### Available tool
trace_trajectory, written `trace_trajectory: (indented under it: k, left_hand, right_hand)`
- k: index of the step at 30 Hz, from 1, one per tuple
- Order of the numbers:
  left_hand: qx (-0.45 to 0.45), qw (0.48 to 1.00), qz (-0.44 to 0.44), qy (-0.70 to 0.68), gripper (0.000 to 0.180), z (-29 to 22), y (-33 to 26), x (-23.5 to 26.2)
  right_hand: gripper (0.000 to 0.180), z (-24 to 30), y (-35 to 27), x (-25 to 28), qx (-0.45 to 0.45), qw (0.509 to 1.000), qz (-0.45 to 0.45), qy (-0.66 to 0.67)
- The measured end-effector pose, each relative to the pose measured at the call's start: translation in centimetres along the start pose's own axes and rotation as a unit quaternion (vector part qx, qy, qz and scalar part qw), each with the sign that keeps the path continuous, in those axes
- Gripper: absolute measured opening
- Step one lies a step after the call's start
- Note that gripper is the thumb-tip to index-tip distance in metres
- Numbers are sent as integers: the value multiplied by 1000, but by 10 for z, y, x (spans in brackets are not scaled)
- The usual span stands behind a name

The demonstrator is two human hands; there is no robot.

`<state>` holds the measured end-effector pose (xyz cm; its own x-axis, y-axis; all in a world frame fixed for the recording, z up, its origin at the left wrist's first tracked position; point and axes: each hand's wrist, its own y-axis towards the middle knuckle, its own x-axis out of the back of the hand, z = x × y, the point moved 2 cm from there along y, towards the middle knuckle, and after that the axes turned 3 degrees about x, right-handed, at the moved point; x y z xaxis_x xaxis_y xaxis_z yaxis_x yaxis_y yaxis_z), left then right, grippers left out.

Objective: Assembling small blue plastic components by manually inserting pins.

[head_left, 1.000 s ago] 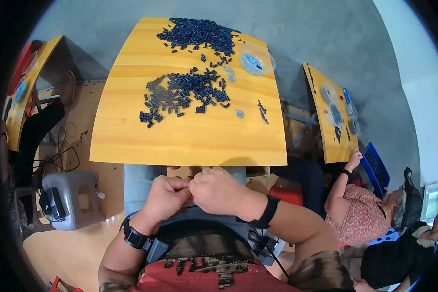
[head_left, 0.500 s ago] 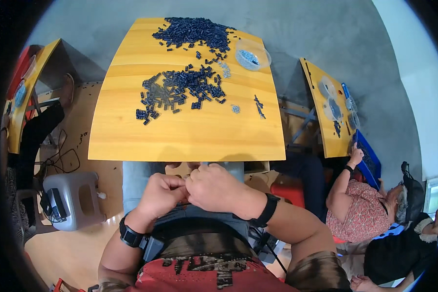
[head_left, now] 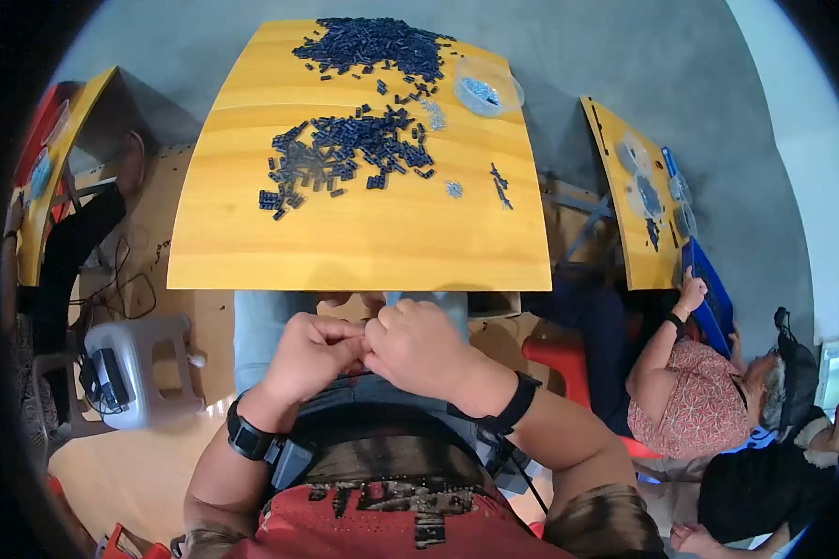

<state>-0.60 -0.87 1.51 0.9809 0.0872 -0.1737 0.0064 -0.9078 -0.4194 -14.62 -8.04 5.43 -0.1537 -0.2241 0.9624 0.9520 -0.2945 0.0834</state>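
Barely anything had shifted since a second earlier: both hands stayed bunched together low over the lap, just below the near edge of the yellow surface [head_left: 364, 247]. Left hand [head_left: 309, 356] and right hand [head_left: 418, 345] were touching, fingers curled in and pressed against each other around something too small to make out, so what they pinched I honestly couldn't tell. Up on the surface sat a middle pile of dark blue parts [head_left: 345, 158], a bigger far heap [head_left: 368, 45], and a clear bowl [head_left: 488, 91] beside it.
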Motion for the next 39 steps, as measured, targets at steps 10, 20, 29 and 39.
trace_trajectory:
  k: [10, 20, 29, 39]
  left_hand:
    - [67, 992, 41, -95, 17, 11, 11, -8]
    - [97, 986, 33, -128, 27, 11, 19, -13]
    - [116, 986, 21, -116, 23, 10, 22, -15]
    - [123, 985, 2, -118, 23, 12, 24, -18]
  right_hand:
    - [26, 0, -22, 8, -56, 987, -126, 85]
    - [26, -98, -147, -42, -402, 889, -140, 167]
    - [16, -167, -225, -140, -535, 747, -205, 338]
    - [14, -229, -197, -136, -585, 590, -349, 433]
